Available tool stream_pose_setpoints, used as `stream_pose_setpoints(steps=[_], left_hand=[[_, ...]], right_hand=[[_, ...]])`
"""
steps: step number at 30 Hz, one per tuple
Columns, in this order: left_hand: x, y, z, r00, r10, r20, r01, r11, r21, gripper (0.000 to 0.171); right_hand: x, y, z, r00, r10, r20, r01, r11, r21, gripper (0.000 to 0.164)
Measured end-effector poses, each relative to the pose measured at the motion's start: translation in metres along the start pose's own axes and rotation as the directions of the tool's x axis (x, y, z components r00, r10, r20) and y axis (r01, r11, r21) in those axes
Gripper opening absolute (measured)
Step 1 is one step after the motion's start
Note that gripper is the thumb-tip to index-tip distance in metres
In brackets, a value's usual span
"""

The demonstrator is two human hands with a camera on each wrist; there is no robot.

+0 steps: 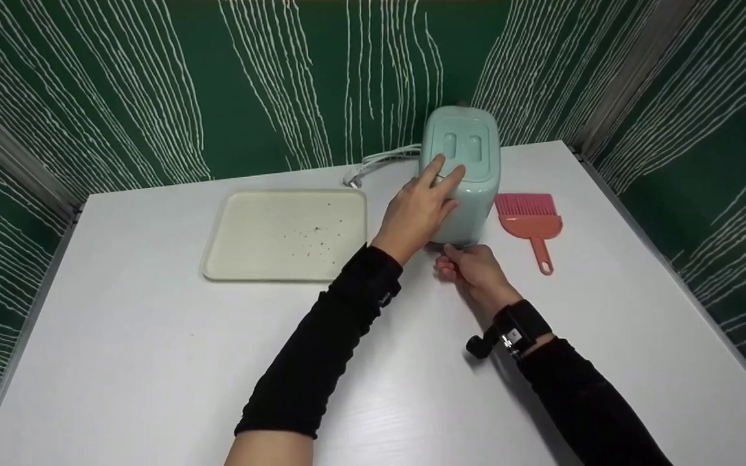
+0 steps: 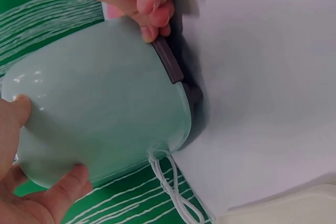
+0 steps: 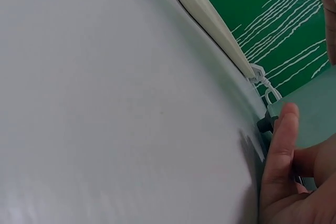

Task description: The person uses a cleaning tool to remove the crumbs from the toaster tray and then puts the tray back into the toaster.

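Note:
A mint-green toaster [image 1: 467, 213] with a lid on its top stands at the back right of the table, its near end facing me. My left hand [image 1: 415, 213] holds its upper part, spread fingers on the lid and another digit against the near end. Low on that end, a dark crumb tray [image 2: 169, 62] shows its edge in the left wrist view. My right hand [image 1: 476, 268] pinches this edge between thumb and curled fingers. The right wrist view shows the right hand's fingers [image 3: 283, 150] beside the toaster's base; most of the crumb tray is hidden.
Left of the toaster lies a cream serving tray [image 1: 250, 236] with scattered dark crumbs [image 1: 318, 239]. A white power cord [image 1: 383, 157] and plug lie behind, near the green wall. To the toaster's right is an orange hand brush [image 1: 531, 225] with pink bristles.

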State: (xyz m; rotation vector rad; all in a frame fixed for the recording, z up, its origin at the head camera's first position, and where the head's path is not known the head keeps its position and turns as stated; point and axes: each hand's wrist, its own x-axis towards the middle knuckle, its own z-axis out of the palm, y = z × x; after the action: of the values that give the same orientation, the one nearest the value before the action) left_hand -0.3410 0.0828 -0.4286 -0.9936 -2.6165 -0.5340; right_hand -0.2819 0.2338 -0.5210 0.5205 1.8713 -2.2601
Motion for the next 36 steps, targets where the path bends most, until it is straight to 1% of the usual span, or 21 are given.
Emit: stream_pose_setpoints(steps=[2,10,20,25,30,32,36], left_hand=[[-0.0006,-0.0001,0.0008,1.0,-0.001,-0.002,0.001,1.0,-0.008,0.054],[-0.0016,0.0003,0.0033,1.0,-0.005,0.011,0.005,1.0,-0.021,0.054],[-0.0017,-0.0002,0.0031,1.0,-0.004,-0.006,0.004,1.0,-0.016,0.053],[-0.0014,0.0001,0.0031,1.0,-0.002,-0.008,0.002,1.0,-0.013,0.053],[-0.0016,-0.0001,0.0034,1.0,0.0,-0.004,-0.001,1.0,-0.005,0.053],[-0.0015,-0.0002,0.0032,1.0,-0.005,-0.001,0.005,1.0,-0.006,0.053],[-0.001,0.0001,0.0024,1.0,-0.016,0.003,0.016,1.0,-0.011,0.054]], right_hand=[[0.0002,0.0006,0.0002,1.0,-0.006,0.004,0.006,1.0,0.007,0.024],[-0.0006,0.0,-0.0035,1.0,0.023,0.013,-0.022,0.998,-0.065,0.023],[0.0001,-0.0007,-0.0002,1.0,0.003,0.017,-0.003,0.999,-0.033,0.02],[-0.0009,-0.0013,0.0012,1.0,0.002,0.0,-0.002,1.0,-0.031,0.02],[-0.001,-0.0019,0.0034,0.999,0.012,-0.041,-0.014,0.999,-0.046,0.019],[-0.0006,-0.0024,0.0048,0.998,0.012,-0.062,-0.015,0.999,-0.048,0.018],[-0.0005,-0.0034,0.005,0.997,0.007,-0.071,-0.012,0.997,-0.071,0.019]])
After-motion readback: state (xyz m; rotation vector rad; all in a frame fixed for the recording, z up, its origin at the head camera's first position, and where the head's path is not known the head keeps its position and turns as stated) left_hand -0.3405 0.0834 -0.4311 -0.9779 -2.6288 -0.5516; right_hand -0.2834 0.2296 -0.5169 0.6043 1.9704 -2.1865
